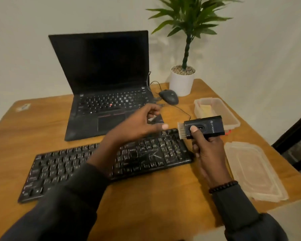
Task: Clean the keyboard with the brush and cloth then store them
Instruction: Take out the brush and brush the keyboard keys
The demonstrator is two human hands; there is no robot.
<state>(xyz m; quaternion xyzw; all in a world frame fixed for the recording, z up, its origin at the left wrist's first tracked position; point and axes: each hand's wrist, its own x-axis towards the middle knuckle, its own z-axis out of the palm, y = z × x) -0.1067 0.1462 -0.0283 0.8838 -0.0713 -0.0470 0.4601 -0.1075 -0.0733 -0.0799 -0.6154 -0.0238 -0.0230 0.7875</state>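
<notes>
Two hands are raised over the black full-size keyboard on the wooden surface: the right hand grips the dark rectangular pale-bristled brush, while the left hand hovers loosely curled, holding nothing clearly seen. Brushing appears about to begin; next, the bristles must be lowered onto the keys. Pale cloth lies in the open clear plastic box.

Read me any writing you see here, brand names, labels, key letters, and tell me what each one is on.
Brush, held in the right hand: white brand lettering along its body, too blurred to read.
Keyboard: key legends too blurred.
Laptop: key legends too small.
Sticker on the table corner: blurred, unreadable.
</notes>
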